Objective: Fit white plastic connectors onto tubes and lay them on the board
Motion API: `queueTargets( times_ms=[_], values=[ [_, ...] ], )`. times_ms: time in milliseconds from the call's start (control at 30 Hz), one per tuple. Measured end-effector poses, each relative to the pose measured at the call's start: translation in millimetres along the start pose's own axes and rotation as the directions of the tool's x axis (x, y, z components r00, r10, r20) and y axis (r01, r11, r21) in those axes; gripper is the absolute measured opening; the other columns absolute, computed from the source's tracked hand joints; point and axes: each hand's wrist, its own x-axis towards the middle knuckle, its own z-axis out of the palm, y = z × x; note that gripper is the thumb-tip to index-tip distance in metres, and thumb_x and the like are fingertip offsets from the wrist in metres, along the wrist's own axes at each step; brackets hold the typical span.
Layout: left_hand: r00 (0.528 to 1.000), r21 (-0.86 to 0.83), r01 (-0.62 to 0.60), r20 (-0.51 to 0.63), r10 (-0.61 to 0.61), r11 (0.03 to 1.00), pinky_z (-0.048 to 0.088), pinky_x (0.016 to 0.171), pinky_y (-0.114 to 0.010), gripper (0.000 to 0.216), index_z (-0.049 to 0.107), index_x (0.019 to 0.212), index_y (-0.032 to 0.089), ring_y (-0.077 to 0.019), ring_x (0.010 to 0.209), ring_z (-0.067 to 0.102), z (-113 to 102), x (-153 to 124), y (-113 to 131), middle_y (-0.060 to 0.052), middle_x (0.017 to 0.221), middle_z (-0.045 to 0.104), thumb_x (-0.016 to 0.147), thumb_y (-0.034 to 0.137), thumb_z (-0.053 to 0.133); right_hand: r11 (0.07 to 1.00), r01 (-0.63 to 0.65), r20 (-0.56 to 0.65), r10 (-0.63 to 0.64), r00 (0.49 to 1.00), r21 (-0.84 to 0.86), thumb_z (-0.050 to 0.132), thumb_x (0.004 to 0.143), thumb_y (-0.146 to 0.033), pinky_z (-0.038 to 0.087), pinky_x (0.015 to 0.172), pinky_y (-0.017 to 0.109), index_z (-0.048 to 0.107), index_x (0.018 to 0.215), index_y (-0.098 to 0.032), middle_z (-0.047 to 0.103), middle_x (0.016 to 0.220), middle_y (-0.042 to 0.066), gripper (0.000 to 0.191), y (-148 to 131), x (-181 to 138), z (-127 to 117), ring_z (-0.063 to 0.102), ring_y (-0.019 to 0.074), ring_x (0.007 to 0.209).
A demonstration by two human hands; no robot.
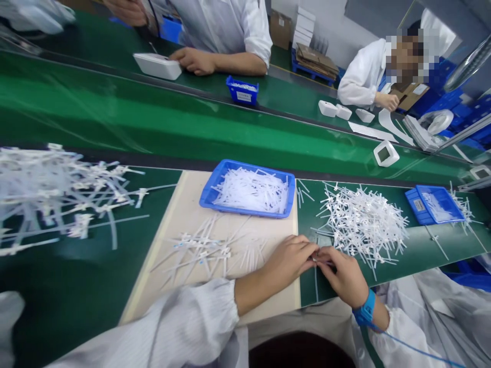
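My left hand (288, 259) and my right hand (342, 274) meet at the fingertips near the table's front edge, both pinched on a small white plastic strip piece (316, 259). A thin clear strip hangs down from that pinch. Just right of my hands lies a heap of white cross-shaped plastic pieces (364, 221). Left of them, several assembled strips (203, 246) are spread on a beige mat (180, 214). A blue tray (211, 187) of clear strips stands beyond my hands. A blue wrist strap (366, 307) is on my right wrist.
A big tangle of strips (53, 189) covers the left of the table. A second blue tray (422, 208) sits at the right. Beyond runs a green conveyor belt (115, 117) carrying a white device (385, 153). Two other people work on its far side, with a small blue bin (242, 91) between them.
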Motion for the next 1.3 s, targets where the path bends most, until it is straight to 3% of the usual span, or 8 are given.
queueTargets(
  times_ms=[133,267,467,700,967,1167,1300],
  values=[
    [1.000,-0.045,0.001,0.018,0.000,0.999,0.049,0.082,-0.036,0.016,0.068,0.108,0.021,-0.0253,0.098,0.067,-3.3,1.2,-0.9,-0.005,0.102,0.072,0.102,0.032,0.077,0.999,0.030,0.054,-0.032,0.998,0.031,0.065,0.106,-0.021,0.063,0.096,0.036,0.070,0.127,-0.031,0.084,0.117,0.004,0.024,-0.7,3.0,-12.6,0.081,0.0243,0.105],
    [1.000,-0.087,-0.020,0.008,0.021,0.996,0.047,0.086,-0.036,0.022,0.067,0.114,0.023,-0.0260,0.102,0.067,-4.7,1.9,-0.1,-0.004,0.105,0.074,0.098,0.026,0.081,0.993,0.064,0.071,-0.057,0.996,-0.095,0.068,0.105,-0.019,0.060,0.085,0.034,0.076,0.110,-0.027,0.081,0.103,0.006,0.013,-2.8,6.7,-17.6,0.078,0.0241,0.093],
    [0.999,-0.141,-0.037,0.023,0.041,0.989,0.047,0.087,-0.036,0.023,0.065,0.116,0.023,-0.0254,0.104,0.067,-8.2,1.3,-0.7,-0.004,0.107,0.075,0.098,0.017,0.078,0.979,0.085,0.100,-0.067,0.993,-0.185,0.064,0.104,-0.012,0.054,0.079,0.030,0.071,0.097,-0.024,0.076,0.095,0.004,0.015,-4.9,10.2,-14.4,0.074,0.0221,0.087],
    [0.998,-0.209,0.006,0.056,0.006,0.978,0.048,0.089,-0.036,0.019,0.066,0.105,0.021,-0.0253,0.104,0.067,-6.4,3.4,-3.9,-0.004,0.105,0.075,0.096,0.014,0.081,0.938,0.155,0.132,-0.119,0.984,-0.310,0.058,0.103,-0.011,0.048,0.072,0.030,0.065,0.088,-0.023,0.071,0.086,0.005,0.020,-8.7,9.7,-8.5,0.068,0.0219,0.078],
    [0.999,-0.247,0.020,0.053,-0.007,0.969,0.048,0.088,-0.035,0.016,0.066,0.100,0.021,-0.0238,0.100,0.067,-8.6,4.0,-2.3,-0.003,0.102,0.073,0.096,0.015,0.081,0.930,0.192,0.191,-0.136,0.972,-0.315,0.060,0.102,-0.006,0.043,0.071,0.028,0.061,0.084,-0.022,0.069,0.081,0.003,0.024,-4.9,16.3,-5.6,0.066,0.0193,0.075],
    [0.998,-0.225,0.029,0.065,-0.015,0.974,0.049,0.090,-0.035,0.016,0.068,0.105,0.021,-0.0247,0.102,0.067,-8.1,4.1,-4.6,-0.004,0.105,0.074,0.097,0.015,0.080,0.930,0.143,0.215,-0.072,0.974,-0.337,0.058,0.106,-0.010,0.045,0.072,0.029,0.063,0.090,-0.021,0.071,0.085,0.005,0.020,-8.9,16.9,-7.7,0.069,0.0212,0.079],
    [0.999,-0.232,0.001,0.049,0.011,0.973,0.048,0.092,-0.036,0.015,0.068,0.107,0.021,-0.0243,0.104,0.067,-7.7,2.8,-6.7,-0.004,0.107,0.076,0.098,0.015,0.078,0.956,0.075,0.180,-0.024,0.983,-0.283,0.067,0.104,-0.016,0.048,0.074,0.029,0.067,0.098,-0.021,0.074,0.092,0.005,0.008,-13.6,14.9,-12.8,0.072,0.0217,0.084]
  ],
)
